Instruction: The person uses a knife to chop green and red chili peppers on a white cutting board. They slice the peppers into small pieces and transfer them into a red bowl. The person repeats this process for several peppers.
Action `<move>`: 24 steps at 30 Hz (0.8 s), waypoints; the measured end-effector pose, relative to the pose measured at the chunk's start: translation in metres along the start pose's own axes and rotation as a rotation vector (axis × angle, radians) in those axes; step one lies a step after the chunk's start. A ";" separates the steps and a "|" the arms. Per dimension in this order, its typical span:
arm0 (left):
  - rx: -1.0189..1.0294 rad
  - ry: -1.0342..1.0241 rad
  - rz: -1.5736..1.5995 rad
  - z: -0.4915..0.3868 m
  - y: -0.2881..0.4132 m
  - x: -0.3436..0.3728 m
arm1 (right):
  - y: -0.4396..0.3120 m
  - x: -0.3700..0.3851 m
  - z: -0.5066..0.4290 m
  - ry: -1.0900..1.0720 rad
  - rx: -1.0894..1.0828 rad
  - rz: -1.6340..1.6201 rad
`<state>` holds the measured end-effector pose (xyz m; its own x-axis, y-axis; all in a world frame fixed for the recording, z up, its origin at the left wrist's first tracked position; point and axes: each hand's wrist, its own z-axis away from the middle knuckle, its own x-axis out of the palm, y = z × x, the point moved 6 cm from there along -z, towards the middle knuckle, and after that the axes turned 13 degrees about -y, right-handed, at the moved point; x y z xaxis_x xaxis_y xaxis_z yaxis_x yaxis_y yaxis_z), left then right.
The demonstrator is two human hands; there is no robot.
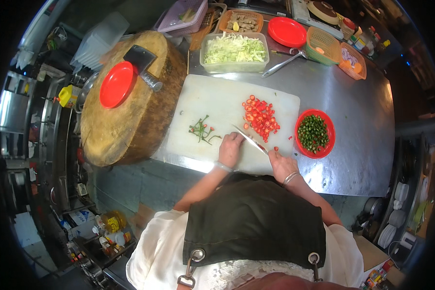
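Observation:
My right hand (283,166) grips a kitchen knife (251,140), whose narrow blade slants up and left over a white cutting board (210,98). My left hand (229,148) is beside the blade near its tip, fingers curled. Whether it pinches anything is hidden by the fingers. Just beyond the blade lies a loose pile of chopped red chilies (260,115), with a stray piece near my right hand. Green chili stems (203,131) are heaped on the board left of the knife. Right of the board stands a red plastic bowl (332,142) holding chopped green chilies (313,133).
At left, a round wooden chopping block (105,141) bears a cleaver (141,59) and a red plate (117,85). Behind the board are a tub of shredded cabbage (235,50), a basket of ginger (241,21), a metal-handled utensil (282,65) and another red plate (287,32).

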<state>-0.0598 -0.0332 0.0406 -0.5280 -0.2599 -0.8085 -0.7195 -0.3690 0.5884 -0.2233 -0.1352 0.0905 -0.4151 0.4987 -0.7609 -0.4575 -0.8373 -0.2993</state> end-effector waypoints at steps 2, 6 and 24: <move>0.015 0.034 0.009 0.001 0.000 0.000 | 0.000 0.005 0.000 -0.061 0.068 0.024; 0.045 0.061 0.015 0.003 0.002 -0.003 | -0.010 -0.003 -0.021 0.026 0.001 -0.035; 0.052 0.034 0.017 -0.002 -0.011 0.007 | -0.007 -0.005 -0.003 -0.095 0.019 -0.111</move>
<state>-0.0550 -0.0326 0.0289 -0.5254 -0.2963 -0.7976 -0.7332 -0.3180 0.6011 -0.2158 -0.1325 0.0945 -0.4333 0.6080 -0.6653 -0.5192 -0.7717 -0.3672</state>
